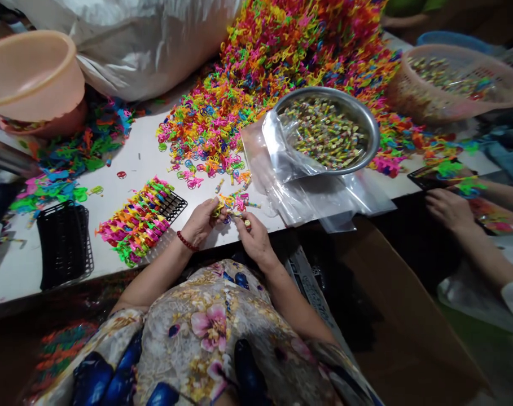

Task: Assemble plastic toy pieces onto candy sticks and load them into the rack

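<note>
My left hand [201, 223], with a red bead bracelet at the wrist, pinches a small yellow plastic piece [218, 210]. Close beside it, my right hand [255, 239] is closed on small printed tubes [248, 225], whose ends show at the fingers. Between and just past my fingertips lie a few loose tubes and bright plastic pieces [240, 201]. Left of my hands is a black grid rack [174, 206], most of it covered by rows of colourful plastic pieces [137, 220]. The exact shape of the held pieces is too small to tell.
A metal bowl [372, 141] of printed tubes stands on clear plastic bags [298, 197]. Behind rises a big heap of plastic pieces [290, 51]. Black racks [64, 245] are stacked at left, near a peach tub [31, 67]. Another person's hand [448, 208] works at right.
</note>
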Demonstrator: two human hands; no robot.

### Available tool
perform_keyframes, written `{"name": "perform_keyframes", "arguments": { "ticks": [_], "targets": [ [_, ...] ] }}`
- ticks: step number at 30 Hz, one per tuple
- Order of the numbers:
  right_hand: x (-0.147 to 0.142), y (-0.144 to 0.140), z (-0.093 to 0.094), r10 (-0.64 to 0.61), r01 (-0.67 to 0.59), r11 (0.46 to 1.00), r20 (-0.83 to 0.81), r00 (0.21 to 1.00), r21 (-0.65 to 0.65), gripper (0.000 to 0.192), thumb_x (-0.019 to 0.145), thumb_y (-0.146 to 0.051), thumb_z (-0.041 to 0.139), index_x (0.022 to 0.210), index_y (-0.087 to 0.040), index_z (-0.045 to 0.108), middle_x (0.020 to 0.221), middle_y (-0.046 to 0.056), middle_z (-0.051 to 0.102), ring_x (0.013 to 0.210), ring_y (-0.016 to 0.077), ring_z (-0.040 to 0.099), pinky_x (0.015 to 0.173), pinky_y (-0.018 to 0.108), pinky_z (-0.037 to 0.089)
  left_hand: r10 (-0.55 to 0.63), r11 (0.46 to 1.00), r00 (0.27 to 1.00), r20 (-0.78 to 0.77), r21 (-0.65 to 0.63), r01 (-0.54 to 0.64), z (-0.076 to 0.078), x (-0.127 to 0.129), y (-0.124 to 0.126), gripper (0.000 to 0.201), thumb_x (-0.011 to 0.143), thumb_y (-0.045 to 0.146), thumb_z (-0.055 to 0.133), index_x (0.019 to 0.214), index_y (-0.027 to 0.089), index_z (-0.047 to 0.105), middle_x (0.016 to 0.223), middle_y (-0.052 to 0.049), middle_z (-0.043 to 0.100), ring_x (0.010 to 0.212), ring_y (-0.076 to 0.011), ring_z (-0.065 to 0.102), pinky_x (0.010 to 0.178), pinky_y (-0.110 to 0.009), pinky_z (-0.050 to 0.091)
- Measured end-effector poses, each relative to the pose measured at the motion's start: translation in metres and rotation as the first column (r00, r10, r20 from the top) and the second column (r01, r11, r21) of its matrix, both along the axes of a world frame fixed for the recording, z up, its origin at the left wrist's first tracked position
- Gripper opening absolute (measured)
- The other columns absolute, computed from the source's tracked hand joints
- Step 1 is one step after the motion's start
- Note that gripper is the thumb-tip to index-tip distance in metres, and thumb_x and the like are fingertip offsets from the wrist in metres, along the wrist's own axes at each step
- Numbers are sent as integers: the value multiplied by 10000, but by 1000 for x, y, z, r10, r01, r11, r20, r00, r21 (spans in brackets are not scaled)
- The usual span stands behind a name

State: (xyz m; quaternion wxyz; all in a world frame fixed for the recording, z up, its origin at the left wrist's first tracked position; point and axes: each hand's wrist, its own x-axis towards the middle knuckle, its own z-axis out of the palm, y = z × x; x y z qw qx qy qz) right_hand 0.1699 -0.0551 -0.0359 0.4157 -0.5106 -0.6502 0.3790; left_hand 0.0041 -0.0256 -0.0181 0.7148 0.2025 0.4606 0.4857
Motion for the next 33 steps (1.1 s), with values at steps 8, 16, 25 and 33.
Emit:
{"name": "perform_keyframes", "arguments": {
  "ticks": [8,16,25,33],
  "targets": [
    [-3,8,-2,-14,-30,978,-208,978,-206,339,882,-541,591,848,-205,613,738,0,639,613,132,555,598,248,456,-69,995,995,-73,60,74,1,12,-10,472,669,490,840,807,164,527,618,-3,622,498,-83,541,450,-173,396],
    [-6,6,-3,-99,-84,917,-426,899,-391,405,789,-599,695,848,-214,583,698,-34,598,453,64,351,411,205,275,-90,985,963,-252,118,123,-3,18,-15,425,769,561,713,791,197,496,558,45,544,434,-80,462,404,-180,305],
    [-2,7,-5,-35,-118,925,-388,921,-362,406,802,-593,681,779,-193,621,607,-24,595,423,67,349,396,208,274,39,948,775,-631,269,172,-9,17,-19,337,936,407,557,693,210,433,574,48,442,521,-110,426,529,-233,332],
    [-13,2,1,22,-50,989,-195,980,-138,284,866,-477,632,826,-200,673,721,18,692,653,160,638,673,282,516,223,935,622,-751,345,81,-12,20,-19,291,945,234,515,668,206,430,577,43,416,583,-131,390,591,-259,266]
  ]
}}
